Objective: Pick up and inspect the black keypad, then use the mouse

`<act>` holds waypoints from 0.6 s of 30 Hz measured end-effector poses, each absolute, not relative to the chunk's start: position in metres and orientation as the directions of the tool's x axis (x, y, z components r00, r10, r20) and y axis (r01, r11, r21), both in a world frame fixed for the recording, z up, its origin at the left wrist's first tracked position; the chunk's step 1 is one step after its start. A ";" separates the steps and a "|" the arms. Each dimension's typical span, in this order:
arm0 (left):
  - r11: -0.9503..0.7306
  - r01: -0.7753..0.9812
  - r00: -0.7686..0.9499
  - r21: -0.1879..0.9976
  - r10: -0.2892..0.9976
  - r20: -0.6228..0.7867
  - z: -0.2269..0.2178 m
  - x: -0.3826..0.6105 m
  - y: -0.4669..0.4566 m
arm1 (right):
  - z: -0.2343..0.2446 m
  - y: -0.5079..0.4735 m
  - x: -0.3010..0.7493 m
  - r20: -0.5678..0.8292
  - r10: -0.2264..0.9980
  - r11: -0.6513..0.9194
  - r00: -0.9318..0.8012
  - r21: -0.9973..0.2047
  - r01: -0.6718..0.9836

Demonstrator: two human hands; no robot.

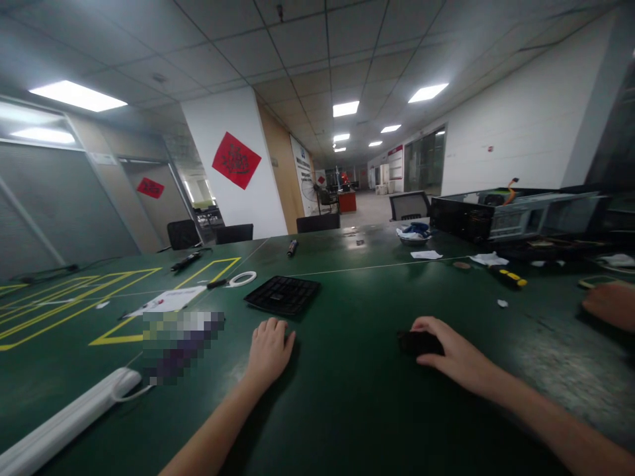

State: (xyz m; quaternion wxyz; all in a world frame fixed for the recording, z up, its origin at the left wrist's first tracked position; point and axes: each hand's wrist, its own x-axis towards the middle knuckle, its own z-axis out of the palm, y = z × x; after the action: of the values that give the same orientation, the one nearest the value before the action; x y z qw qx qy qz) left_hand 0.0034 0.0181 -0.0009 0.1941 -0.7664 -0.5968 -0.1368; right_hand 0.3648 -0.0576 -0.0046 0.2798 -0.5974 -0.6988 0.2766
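Note:
My left hand (270, 347) rests palm down on the green tabletop (342, 396), thumb apart from the lightly bent fingers, nothing visible in it. Just beyond it lies a black square plastic panel (284, 295) with a ribbed grid. On the right, my right hand (441, 344) grips a small black block-like piece (415, 342) between thumb and fingers, low over the table or touching it; I cannot tell which. The far side of that piece is too dark to make out.
An opened computer case (516, 215) stands at the back right, near a bowl (415, 234) and a yellow-black tool (508, 277). Another person's hand (612, 305) is at the right edge. A white roll of tape (243, 278) and a long white roll (69, 423) lie left.

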 end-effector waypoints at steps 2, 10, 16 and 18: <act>-0.214 0.965 0.263 -0.155 0.838 0.478 0.002 0.004 0.015 | -0.010 -0.046 0.394 0.148 0.989 0.073 0.031 -0.648 0.758; -0.343 0.921 0.385 -0.187 0.878 0.284 0.005 0.006 0.007 | -0.038 -0.024 0.481 0.211 0.893 -0.302 0.399 -0.377 0.876; -0.346 0.921 0.379 -0.181 0.902 0.206 0.007 0.005 0.004 | -0.026 -0.031 0.467 0.344 0.826 -0.382 0.446 -0.241 0.892; -0.379 0.903 0.416 -0.199 0.888 0.194 0.007 0.006 0.003 | -0.022 -0.033 0.464 0.415 0.800 -0.381 0.433 -0.206 0.901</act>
State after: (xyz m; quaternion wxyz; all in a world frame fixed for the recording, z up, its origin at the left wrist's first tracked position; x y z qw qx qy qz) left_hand 0.0055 0.0026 0.0065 0.1378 -0.8301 -0.5397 -0.0273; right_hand 0.4635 -0.0331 -0.0220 0.2035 -0.8216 -0.5178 -0.1243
